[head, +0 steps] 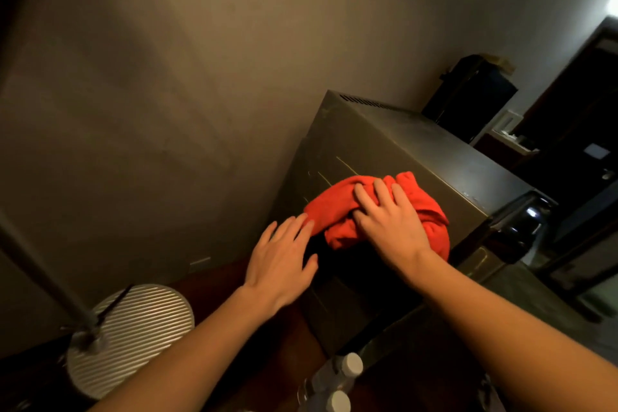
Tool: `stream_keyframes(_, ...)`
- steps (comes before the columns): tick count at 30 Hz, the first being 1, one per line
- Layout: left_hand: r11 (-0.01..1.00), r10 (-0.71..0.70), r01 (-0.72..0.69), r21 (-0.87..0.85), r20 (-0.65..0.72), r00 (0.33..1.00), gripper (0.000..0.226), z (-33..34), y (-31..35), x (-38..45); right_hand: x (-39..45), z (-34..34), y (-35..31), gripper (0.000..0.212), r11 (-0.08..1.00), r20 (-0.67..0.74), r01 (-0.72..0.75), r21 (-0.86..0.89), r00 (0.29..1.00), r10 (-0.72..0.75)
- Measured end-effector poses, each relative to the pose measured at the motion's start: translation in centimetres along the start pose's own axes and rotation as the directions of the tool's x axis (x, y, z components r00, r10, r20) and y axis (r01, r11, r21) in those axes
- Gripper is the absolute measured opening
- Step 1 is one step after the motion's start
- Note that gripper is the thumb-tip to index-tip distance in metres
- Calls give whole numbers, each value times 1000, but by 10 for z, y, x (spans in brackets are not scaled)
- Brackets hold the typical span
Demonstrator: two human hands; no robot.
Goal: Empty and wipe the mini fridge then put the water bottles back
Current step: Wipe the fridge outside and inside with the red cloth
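Note:
A grey metal mini fridge [394, 144] stands against the wall, seen from above. A bunched red cloth [337, 207] lies at the near left corner of its top. My right hand [391, 217] rests on the cloth, its fingers curled into the folds. My left hand [284, 257] is beside it with straight fingers, the tips touching the cloth's left edge. Two water bottles [337, 381] with white caps stand on the floor near the bottom edge of the view.
A round ribbed lamp base [140, 331] with a metal pole stands on the floor at the left. A dark glass bottle or jug [521, 227] sits right of the fridge. A black box [468, 97] is behind the fridge. The wall is close on the left.

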State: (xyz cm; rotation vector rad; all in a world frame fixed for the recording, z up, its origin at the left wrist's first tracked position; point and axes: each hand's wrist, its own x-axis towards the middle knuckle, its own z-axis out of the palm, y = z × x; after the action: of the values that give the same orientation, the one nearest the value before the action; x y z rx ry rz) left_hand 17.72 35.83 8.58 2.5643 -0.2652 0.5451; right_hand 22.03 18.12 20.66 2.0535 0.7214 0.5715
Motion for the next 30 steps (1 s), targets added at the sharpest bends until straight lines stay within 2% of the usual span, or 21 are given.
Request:
stream_keyframes(3,1000,-30,30,5,2,1000,69,4,-3,8,0,13,-21,40,1000,14,17,-1,1000,-17)
stream_keyframes(4,999,-38,38,3,9,999,69,6,-4,9,-5,21,-31,39,997,21,75,-16,997,-75)
stream_keyframes(6,999,-45,45,3,17,999,67,14,-6,9,-17,32,-45,24,977,91,210,-44,974,-205)
stream_keyframes(8,998,-56,57,-12,28,998,67,20,-9,7,-20,33,-46,23,968,155,249,-20,958,-243)
stream_keyframes(11,996,-81,81,-23,32,996,67,27,-12,7,-3,29,-34,24,976,55,219,-24,975,-217)
stream_keyframes(13,995,-104,104,-6,4,995,66,28,-14,8,23,23,-20,41,987,-4,160,-26,987,-160)
stream_keyframes(15,993,-121,121,15,-26,992,68,27,-18,12,55,13,-5,48,996,-60,84,-34,994,-86)
stream_keyframes(19,987,-153,155,28,-66,986,67,28,-32,26,94,0,5,44,993,-44,6,-118,999,-12)
stream_keyframes(22,982,-187,188,15,-60,980,67,35,-34,32,89,19,-22,37,977,90,104,-187,992,-89)
stream_keyframes(25,983,-185,185,-4,-61,981,66,45,-32,27,65,55,-63,27,937,237,338,-82,920,-311)
stream_keyframes(28,984,-179,179,6,-34,983,66,55,-37,18,43,56,-82,23,911,283,410,-52,881,-380)
stream_keyframes(30,981,-193,193,5,-27,981,66,59,-41,11,46,51,-73,31,923,216,383,-16,903,-371)
